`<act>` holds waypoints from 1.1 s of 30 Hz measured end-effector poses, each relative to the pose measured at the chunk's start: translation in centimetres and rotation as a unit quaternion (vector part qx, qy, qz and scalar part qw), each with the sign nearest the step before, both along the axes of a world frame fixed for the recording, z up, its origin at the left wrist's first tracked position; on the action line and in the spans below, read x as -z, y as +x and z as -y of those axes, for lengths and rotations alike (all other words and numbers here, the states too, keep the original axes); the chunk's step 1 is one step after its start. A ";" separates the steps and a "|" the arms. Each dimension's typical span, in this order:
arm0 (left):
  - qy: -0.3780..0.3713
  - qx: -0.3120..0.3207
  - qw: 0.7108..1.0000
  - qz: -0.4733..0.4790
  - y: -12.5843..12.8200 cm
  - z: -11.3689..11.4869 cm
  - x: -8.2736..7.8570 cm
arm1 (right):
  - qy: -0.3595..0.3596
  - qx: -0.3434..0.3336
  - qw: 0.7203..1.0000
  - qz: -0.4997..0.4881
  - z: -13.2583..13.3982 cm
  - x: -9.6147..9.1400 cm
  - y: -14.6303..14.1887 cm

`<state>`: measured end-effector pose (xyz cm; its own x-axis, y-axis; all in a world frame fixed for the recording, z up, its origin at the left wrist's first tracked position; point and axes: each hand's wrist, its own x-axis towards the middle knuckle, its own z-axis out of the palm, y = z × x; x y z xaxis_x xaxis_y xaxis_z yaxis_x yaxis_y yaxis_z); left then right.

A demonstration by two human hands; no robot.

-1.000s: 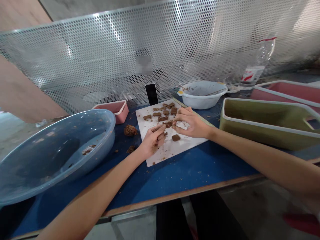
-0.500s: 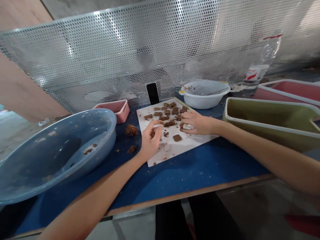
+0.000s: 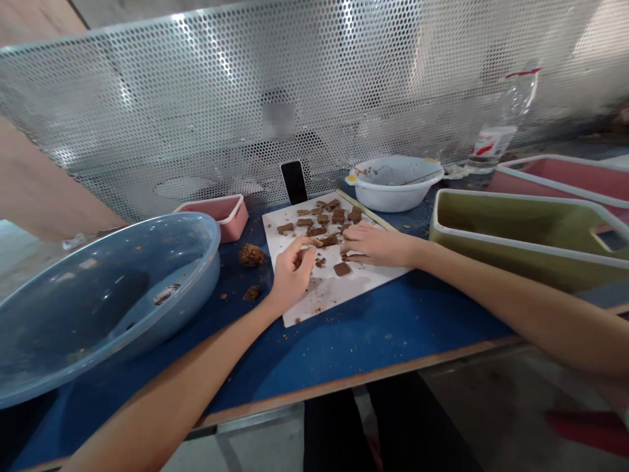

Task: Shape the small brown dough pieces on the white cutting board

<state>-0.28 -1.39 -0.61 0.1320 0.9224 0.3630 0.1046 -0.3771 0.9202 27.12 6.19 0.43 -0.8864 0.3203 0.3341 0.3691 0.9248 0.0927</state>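
Observation:
A white cutting board (image 3: 339,288) lies on the blue table (image 3: 373,334) and carries several small brown rectangular pieces (image 3: 319,219). My left hand (image 3: 291,272) rests on the board's left part, fingers curled, pinching a small brown bit between thumb and forefinger. My right hand (image 3: 371,244) lies on the board's right part, fingers curled down beside one brown piece (image 3: 342,269); what it holds, if anything, is hidden. A brown lump (image 3: 251,255) sits on the table left of the board.
A large blue basin (image 3: 98,295) stands at the left. A pink box (image 3: 223,213), a black phone (image 3: 294,182) leaning on the perforated metal screen (image 3: 246,92), a white bowl (image 3: 393,183), a plastic bottle (image 3: 496,131), a green tray (image 3: 525,229) and a pink tray (image 3: 565,177) stand around.
My left hand has curled up and lifted its fingers off the piece it touched. My right hand has slid a little toward the near right of the board.

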 end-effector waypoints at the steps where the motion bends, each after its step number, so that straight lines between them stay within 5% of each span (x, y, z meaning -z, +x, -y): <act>1: -0.003 -0.001 1.000 0.004 0.0 -0.1 0.0 | -0.002 -0.003 1.000 0.002 0.1 0.0 -0.1; 33: 0.031 0.010 0.998 -0.059 0.0 -0.6 0.5 | 0.058 -0.014 0.996 0.067 1.0 -0.3 -0.7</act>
